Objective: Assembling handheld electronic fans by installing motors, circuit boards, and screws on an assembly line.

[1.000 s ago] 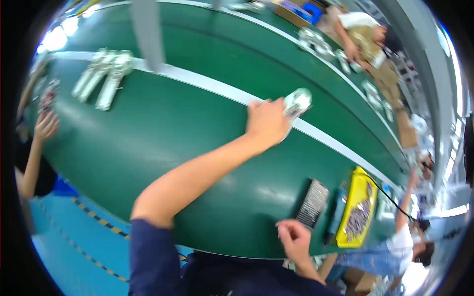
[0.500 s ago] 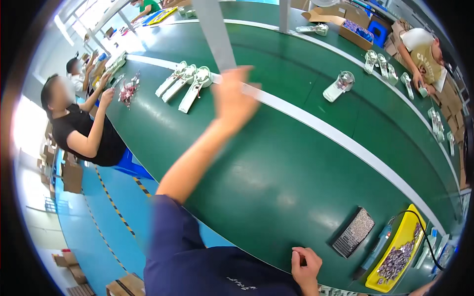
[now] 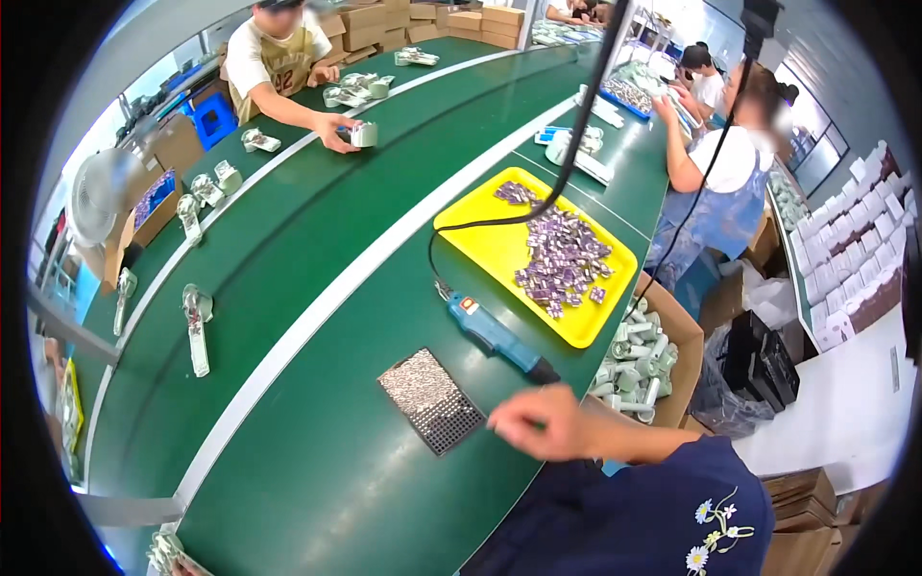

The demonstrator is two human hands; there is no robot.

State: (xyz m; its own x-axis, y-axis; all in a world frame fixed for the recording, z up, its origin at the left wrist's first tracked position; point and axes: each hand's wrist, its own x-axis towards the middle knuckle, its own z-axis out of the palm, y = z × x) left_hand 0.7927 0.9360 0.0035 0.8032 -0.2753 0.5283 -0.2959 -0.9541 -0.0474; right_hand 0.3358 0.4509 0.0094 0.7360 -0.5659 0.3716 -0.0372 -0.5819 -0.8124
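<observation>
My right hand (image 3: 540, 423) hovers beside the lower corner of a black perforated tray (image 3: 458, 431) filled with small silver pieces that look like screws. Its fingers are curled, thumb and forefinger close together, and I see nothing in them. Just above the hand lies a blue electric screwdriver (image 3: 492, 335), its dark tip towards the hand and its cord running up. At the lower left edge, pale green handheld fans (image 3: 165, 552) are cut off. A sliver of skin beside them looks like my left hand (image 3: 194, 568); its fingers are hidden.
A yellow tray (image 3: 461, 213) of small purplish metal parts lies beyond the screwdriver. A carton (image 3: 684, 338) of pale green tubular parts stands off the table's right edge. Across the green table, a co-worker's hand (image 3: 336, 132) holds a pale part. A black cable (image 3: 583, 125) hangs overhead.
My view has swung to the right, bringing the yellow tray and screwdriver to the middle. My right hand has moved forward to the black tray. The left hand has almost left the view.
</observation>
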